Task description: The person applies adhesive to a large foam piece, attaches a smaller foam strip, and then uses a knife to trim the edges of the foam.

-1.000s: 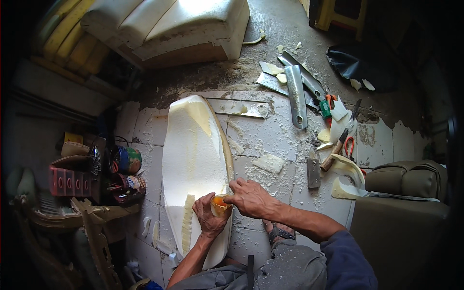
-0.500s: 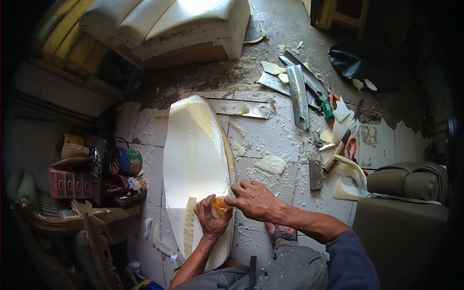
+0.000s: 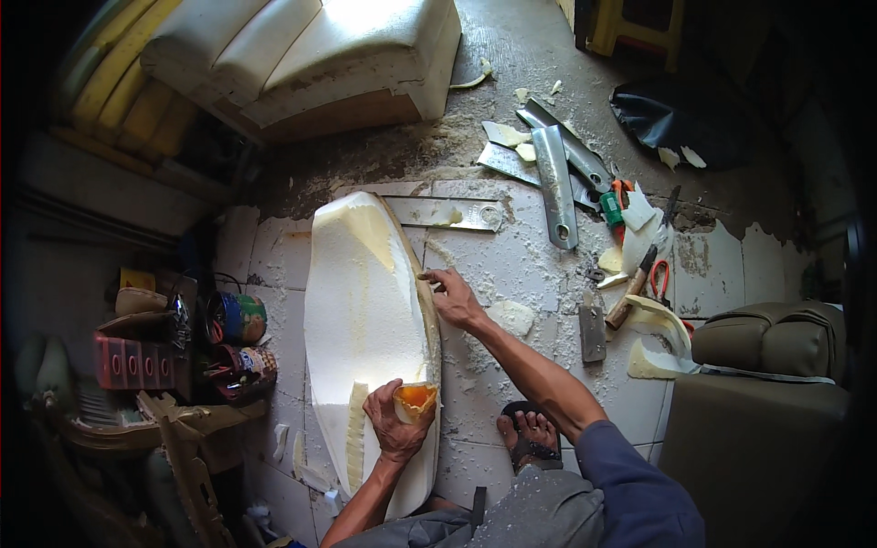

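White elongated foam pad (image 3: 352,292) x1, centre frame, on pale tiled floor (image 3: 274,251). Left hand (image 3: 397,429), lower centre, wrapped round ragged-rimmed cream cup (image 3: 416,400) x1, orange inside. Right hand (image 3: 454,300) just moved from cup up to pad's right edge, half-curled; can't tell if gripping. So cup's one-handed now. Dark grey flat block (image 3: 592,333) x1, right.

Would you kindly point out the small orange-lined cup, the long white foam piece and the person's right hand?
Small orange-lined cup (image 3: 417,399): head view, on its orange inside.
Long white foam piece (image 3: 364,306): head view, middle of its upper face.
Right hand (image 3: 454,300): head view, back of the hand.
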{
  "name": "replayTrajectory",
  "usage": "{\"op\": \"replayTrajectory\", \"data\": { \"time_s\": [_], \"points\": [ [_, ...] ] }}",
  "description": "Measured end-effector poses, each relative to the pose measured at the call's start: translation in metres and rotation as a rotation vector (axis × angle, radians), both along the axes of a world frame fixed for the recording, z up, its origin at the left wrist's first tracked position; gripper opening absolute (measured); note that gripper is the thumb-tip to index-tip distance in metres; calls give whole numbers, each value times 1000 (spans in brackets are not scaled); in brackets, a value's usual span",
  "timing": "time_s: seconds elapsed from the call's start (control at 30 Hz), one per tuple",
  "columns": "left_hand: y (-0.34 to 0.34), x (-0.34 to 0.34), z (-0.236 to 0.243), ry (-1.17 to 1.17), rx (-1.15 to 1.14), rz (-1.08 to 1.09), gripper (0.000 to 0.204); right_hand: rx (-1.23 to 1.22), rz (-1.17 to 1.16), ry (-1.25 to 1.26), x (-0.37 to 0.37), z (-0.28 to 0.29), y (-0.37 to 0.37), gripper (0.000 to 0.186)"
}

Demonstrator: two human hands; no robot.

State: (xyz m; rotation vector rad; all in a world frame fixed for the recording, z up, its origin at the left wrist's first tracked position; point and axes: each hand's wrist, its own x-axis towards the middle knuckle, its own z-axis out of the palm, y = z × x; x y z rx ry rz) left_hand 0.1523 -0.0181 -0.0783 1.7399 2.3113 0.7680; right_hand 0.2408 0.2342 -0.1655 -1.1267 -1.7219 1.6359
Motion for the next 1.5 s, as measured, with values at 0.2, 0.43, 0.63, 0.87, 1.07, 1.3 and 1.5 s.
{"op": "replayTrajectory", "data": {
  "time_s": [0.2, 0.43, 0.63, 0.87, 1.07, 1.3, 1.5],
  "points": [
    [-3, 0, 0, 10, 13, 0, 76, 72, -18, -52, -31, -29, 18, 60],
    [-2, 1, -1, 13, 19, 5, 75, 183, -43, -13, -20, -38, -3, 40],
    [-1, 0, 1, 10, 20, 13, 75, 217, -23, 73, 14, -27, -84, 48],
    [3, 2, 4, -22, 58, 15, 74, 337, -10, 97, 51, -36, -119, 57],
    [0, 8, -3, -54, 31, 32, 73, 287, -73, 12, 24, -31, -103, 55],
    [-3, 0, -3, -17, 27, 61, 72, 323, -7, 10, 50, -21, -141, 55],
    [2, 4, 2, -37, 26, 23, 73, 295, 162, -102, 57, -10, -161, 57]
  ]
}}
